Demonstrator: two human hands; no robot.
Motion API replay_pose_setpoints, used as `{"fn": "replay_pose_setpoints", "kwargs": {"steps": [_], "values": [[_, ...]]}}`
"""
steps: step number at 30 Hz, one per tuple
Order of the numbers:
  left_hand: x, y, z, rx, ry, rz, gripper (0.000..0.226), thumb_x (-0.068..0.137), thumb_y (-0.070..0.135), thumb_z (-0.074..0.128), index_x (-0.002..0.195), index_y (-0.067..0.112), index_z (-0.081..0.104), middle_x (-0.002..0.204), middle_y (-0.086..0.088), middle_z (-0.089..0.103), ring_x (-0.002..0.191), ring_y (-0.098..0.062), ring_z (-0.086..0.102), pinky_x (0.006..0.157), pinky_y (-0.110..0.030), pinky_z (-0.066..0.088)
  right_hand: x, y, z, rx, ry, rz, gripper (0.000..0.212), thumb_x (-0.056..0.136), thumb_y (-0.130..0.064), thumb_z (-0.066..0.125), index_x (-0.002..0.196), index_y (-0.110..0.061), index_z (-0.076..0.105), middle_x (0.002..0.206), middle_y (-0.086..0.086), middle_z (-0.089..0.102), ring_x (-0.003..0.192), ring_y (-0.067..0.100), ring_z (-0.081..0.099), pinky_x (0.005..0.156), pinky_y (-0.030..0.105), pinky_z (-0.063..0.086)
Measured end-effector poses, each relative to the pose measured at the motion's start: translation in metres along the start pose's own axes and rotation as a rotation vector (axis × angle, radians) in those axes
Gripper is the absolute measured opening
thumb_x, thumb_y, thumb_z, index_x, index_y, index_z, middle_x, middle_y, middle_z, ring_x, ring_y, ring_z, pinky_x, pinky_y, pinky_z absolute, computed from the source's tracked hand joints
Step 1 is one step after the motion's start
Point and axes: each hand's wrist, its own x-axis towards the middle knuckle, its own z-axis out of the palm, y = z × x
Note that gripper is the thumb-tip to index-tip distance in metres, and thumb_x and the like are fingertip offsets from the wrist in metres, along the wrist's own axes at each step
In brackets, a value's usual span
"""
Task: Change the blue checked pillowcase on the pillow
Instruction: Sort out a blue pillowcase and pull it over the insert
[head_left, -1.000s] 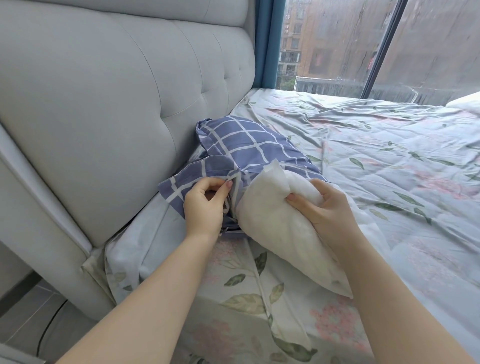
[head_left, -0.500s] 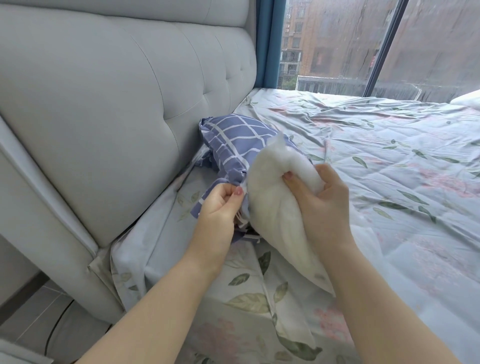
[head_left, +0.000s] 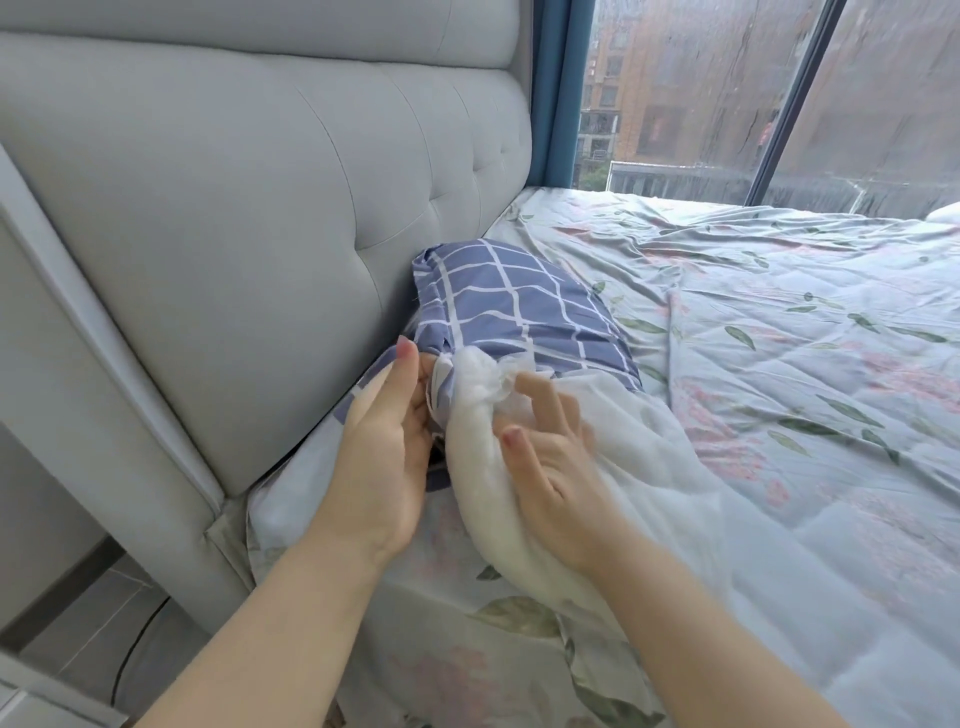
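Note:
The blue checked pillowcase (head_left: 511, 304) lies bunched against the headboard and covers the far half of the white pillow (head_left: 483, 499). The pillow's near half sticks out bare towards me. My left hand (head_left: 387, 449) pinches the open edge of the pillowcase beside the pillow's corner. My right hand (head_left: 548, 447) rests on the bare pillow, fingers spread and blurred, thumb on the fabric; whether it grips is unclear.
A grey padded headboard (head_left: 249, 249) rises on the left. The floral quilt (head_left: 779, 332) spreads over the bed to the right. A window (head_left: 727, 88) and a blue curtain (head_left: 558, 88) stand at the back. Grey floor (head_left: 78, 639) shows at lower left.
My left hand has drawn the pillowcase edge away from me, up the pillow towards the headboard. My right hand's fingers have loosened and spread on the pillow. The camera has come closer.

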Motion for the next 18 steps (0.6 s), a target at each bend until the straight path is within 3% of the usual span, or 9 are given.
{"fn": "replay_pose_setpoints", "kwargs": {"steps": [2, 5, 7, 9, 11, 14, 16, 18], "values": [[-0.004, 0.001, -0.001, 0.052, -0.006, 0.003, 0.043, 0.084, 0.056, 0.043, 0.08, 0.016, 0.055, 0.067, -0.001, 0.061, 0.058, -0.013, 0.058, 0.045, -0.021, 0.042, 0.003, 0.001, 0.005, 0.046, -0.08, 0.072, 0.084, 0.083, -0.075, -0.004, 0.081, -0.029, 0.067, 0.131, -0.038, 0.02, 0.126, -0.011, 0.011, 0.104, 0.028, 0.005], [-0.007, -0.007, -0.002, 0.112, 0.031, -0.022, 0.055, 0.088, 0.061, 0.05, 0.098, 0.007, 0.058, 0.075, -0.005, 0.063, 0.058, -0.011, 0.059, 0.043, -0.018, 0.041, 0.012, 0.008, 0.006, 0.091, -0.124, 0.1, 0.11, 0.075, -0.08, -0.016, 0.105, -0.015, 0.068, 0.134, -0.021, 0.035, 0.115, -0.024, 0.012, 0.1, 0.007, -0.005], [-0.009, -0.015, -0.001, 0.18, 0.05, -0.033, 0.065, 0.084, 0.064, 0.049, 0.103, 0.002, 0.058, 0.082, -0.005, 0.063, 0.064, -0.01, 0.06, 0.046, -0.016, 0.041, 0.02, 0.018, 0.014, 0.16, -0.155, 0.16, 0.11, 0.075, -0.077, -0.015, 0.113, -0.014, 0.067, 0.132, -0.011, 0.045, 0.115, -0.022, 0.02, 0.109, 0.017, 0.001], [-0.01, -0.021, 0.0, 0.228, 0.053, -0.04, 0.068, 0.081, 0.064, 0.047, 0.098, -0.001, 0.056, 0.083, -0.007, 0.059, 0.068, -0.011, 0.057, 0.049, -0.017, 0.041, 0.026, 0.027, 0.022, 0.296, -0.203, 0.278, 0.108, 0.072, -0.087, -0.011, 0.11, -0.029, 0.072, 0.131, -0.007, 0.054, 0.131, -0.003, 0.03, 0.119, 0.035, 0.006], [-0.007, -0.022, -0.001, 0.236, 0.061, -0.077, 0.067, 0.082, 0.067, 0.049, 0.099, 0.004, 0.06, 0.085, -0.007, 0.063, 0.073, -0.013, 0.061, 0.051, -0.021, 0.044, 0.029, 0.031, 0.026, 0.382, -0.256, 0.38, 0.109, 0.063, -0.097, -0.006, 0.102, -0.035, 0.074, 0.131, -0.002, 0.057, 0.137, 0.016, 0.035, 0.12, 0.043, 0.014], [0.003, -0.017, -0.005, 0.172, 0.082, -0.135, 0.058, 0.089, 0.064, 0.042, 0.101, 0.012, 0.065, 0.089, -0.004, 0.071, 0.082, -0.014, 0.067, 0.065, -0.028, 0.05, 0.034, 0.031, 0.035, 0.355, -0.319, 0.373, 0.122, 0.061, -0.1, -0.003, 0.095, -0.003, 0.063, 0.107, 0.007, 0.064, 0.123, 0.02, 0.048, 0.116, 0.045, 0.021], [0.012, -0.014, -0.009, 0.161, 0.139, -0.108, 0.054, 0.094, 0.056, 0.037, 0.105, 0.012, 0.065, 0.091, 0.0, 0.074, 0.09, -0.012, 0.069, 0.074, -0.027, 0.05, 0.029, 0.036, 0.036, 0.486, -0.385, 0.291, 0.125, 0.059, -0.103, 0.006, 0.097, 0.004, 0.059, 0.095, 0.012, 0.063, 0.115, 0.022, 0.054, 0.115, 0.046, 0.026], [0.018, -0.013, -0.013, 0.215, 0.187, -0.048, 0.05, 0.099, 0.05, 0.034, 0.106, 0.012, 0.066, 0.091, 0.001, 0.075, 0.094, -0.012, 0.069, 0.077, -0.024, 0.051, 0.031, 0.032, 0.03, 0.631, -0.324, 0.33, 0.119, 0.07, -0.096, 0.01, 0.102, 0.005, 0.065, 0.1, 0.008, 0.065, 0.11, 0.022, 0.058, 0.111, 0.039, 0.036]]}}
